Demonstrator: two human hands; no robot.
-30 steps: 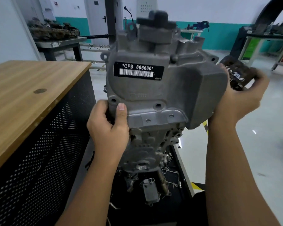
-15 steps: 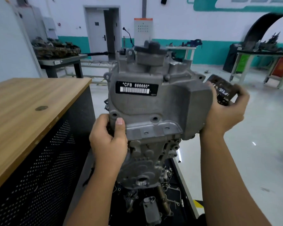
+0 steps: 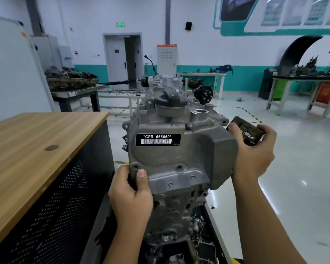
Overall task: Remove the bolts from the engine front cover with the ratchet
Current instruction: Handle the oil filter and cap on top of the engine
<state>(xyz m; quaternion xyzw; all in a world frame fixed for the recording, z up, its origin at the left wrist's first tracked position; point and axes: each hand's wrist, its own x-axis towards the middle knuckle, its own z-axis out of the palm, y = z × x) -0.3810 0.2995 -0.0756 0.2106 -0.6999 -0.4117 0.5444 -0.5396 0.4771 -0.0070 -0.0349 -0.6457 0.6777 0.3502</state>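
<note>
The grey cast engine front cover [image 3: 179, 161], with a black label reading CFB 666660, is upright in front of the engine block [image 3: 171, 212]. My left hand [image 3: 131, 197] grips its lower left corner, thumb on the front face. My right hand [image 3: 253, 155] is at the cover's right side, with its fingers curled round a dark flat part [image 3: 246, 133] that sticks out behind that edge. A black oil filler cap [image 3: 170, 101] sits on top. Two bolt holes [image 3: 135, 166] near my left thumb look empty. No ratchet is in view.
A wooden-topped cabinet [image 3: 36, 149] with a perforated black side stands close on the left. Loose engine parts [image 3: 200, 250] lie on the black stand below. Workbenches [image 3: 301, 80] with parts line the far walls, and the pale floor [image 3: 286, 187] opens to the right.
The view has tilted up, so the cover and both hands sit lower in the frame and more of the room shows. Both hands keep the same grips.
</note>
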